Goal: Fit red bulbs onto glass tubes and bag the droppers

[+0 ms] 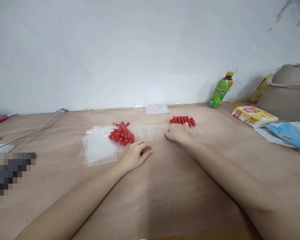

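My left hand (136,155) rests on the table, loosely bent, with a gap between thumb and fingers and nothing seen in it. Just beyond it lies a heap of red rubber dropper bulbs (121,133), partly over clear zip bags (100,146). Thin clear dropper tubes (147,131) lie side by side between my hands. At their right end is my right hand (177,132), fingers curled closed and pointing down; what they grip is hidden. Behind and beside it is a row of droppers with red bulbs fitted (183,120), their clear stems (196,131) pointing toward me.
Against the wall lies another clear bag (157,109). To the right stand a green drink bottle (221,90), a yellow tissue pack (255,116), a blue packet (291,135) and a grey-beige bag (287,90). On the left a grey cable (43,125) crosses the brown-covered table.
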{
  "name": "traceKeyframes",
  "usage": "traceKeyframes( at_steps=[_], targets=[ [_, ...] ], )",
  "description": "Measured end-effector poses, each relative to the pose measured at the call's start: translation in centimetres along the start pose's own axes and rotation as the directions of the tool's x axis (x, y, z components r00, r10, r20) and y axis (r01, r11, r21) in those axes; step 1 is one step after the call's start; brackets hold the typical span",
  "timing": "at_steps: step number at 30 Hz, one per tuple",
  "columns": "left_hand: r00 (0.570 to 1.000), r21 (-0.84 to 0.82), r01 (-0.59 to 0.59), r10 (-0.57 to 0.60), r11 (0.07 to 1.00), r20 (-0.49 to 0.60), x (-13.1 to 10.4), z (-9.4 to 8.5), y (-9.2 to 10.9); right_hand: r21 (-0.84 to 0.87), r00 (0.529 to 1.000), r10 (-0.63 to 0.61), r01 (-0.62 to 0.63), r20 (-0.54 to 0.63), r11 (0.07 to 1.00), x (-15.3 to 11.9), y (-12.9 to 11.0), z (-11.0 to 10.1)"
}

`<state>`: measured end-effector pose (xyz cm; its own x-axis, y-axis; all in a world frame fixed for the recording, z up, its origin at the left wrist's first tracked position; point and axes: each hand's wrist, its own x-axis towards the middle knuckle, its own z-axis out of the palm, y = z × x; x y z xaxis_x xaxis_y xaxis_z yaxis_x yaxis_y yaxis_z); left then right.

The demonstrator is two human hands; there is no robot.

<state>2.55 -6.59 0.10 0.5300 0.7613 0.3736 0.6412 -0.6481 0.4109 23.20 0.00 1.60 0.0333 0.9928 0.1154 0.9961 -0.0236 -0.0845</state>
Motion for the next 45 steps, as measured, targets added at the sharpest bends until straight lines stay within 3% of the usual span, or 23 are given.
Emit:
traceKeyframes(
  at_steps=[4,7,10,14,17,20,24,28,31,33,36,38,41,45],
  targets=[
    [1.000,0.006,-0.008,0.008,1.000,0.005,-0.1,0.1,0.1,-0.044,1.000,-0.014,0.014,0.001,0.999,-0.5,-0.3,0.1],
    [0.999,0.060,-0.041,0.042,0.997,-0.028,-0.2,0.1,0.3,-0.064,0.986,-0.064,0.054,-0.156,0.996,-1.5,0.0,0.3],
    [0.984,0.207,-0.031,0.066,0.978,-0.163,0.2,-0.8,0.0,-0.079,0.933,-0.206,0.191,-0.294,0.978,-3.1,1.1,0.4],
    [0.932,0.345,0.192,-0.061,0.919,-0.358,2.7,-3.7,-2.0,-0.001,0.825,-0.422,0.455,-0.375,0.890,-5.2,2.9,0.9],
    [0.916,0.449,0.371,-0.241,0.813,-0.320,5.6,-5.9,-4.5,0.127,0.765,-0.492,0.585,-0.416,0.801,-6.4,3.5,1.5],
    [0.907,0.527,0.419,-0.365,0.740,-0.209,8.3,-6.9,-7.0,0.209,0.737,-0.513,0.639,-0.439,0.740,-7.0,3.5,1.7],
    [0.836,0.559,0.499,-0.537,0.662,-0.111,10.3,-6.4,-9.2,0.234,0.727,-0.539,0.663,-0.425,0.711,-7.1,3.4,1.5],
    [0.822,0.554,0.515,-0.560,0.654,-0.103,11.1,-5.6,-10.1,0.241,0.734,-0.543,0.660,-0.408,0.711,-6.9,3.5,1.6],
    [0.839,0.547,0.507,-0.528,0.666,-0.134,11.2,-5.7,-9.5,0.225,0.721,-0.543,0.668,-0.430,0.709,-6.8,3.5,1.9],
    [0.881,0.502,0.464,-0.438,0.729,-0.178,10.9,-6.0,-8.4,0.202,0.700,-0.558,0.686,-0.446,0.699,-6.8,3.5,2.0],
    [0.954,0.259,0.246,-0.187,0.934,-0.233,9.0,-6.0,-5.6,0.176,0.676,-0.584,0.708,-0.450,0.684,-6.7,3.4,2.1],
    [0.974,0.029,0.133,-0.126,0.991,-0.190,6.8,-5.3,-3.4,0.181,0.676,-0.579,0.707,-0.456,0.684,-6.6,3.4,2.2],
    [0.982,-0.203,0.054,-0.089,0.978,-0.167,3.1,-3.4,-0.7,0.202,0.684,-0.560,0.699,-0.467,0.686,-6.6,3.5,2.3],
    [0.988,-0.364,0.115,-0.145,0.924,-0.056,0.1,-0.6,0.5,0.209,0.685,-0.565,0.702,-0.461,0.681,-6.7,3.5,2.2]
  ],
)
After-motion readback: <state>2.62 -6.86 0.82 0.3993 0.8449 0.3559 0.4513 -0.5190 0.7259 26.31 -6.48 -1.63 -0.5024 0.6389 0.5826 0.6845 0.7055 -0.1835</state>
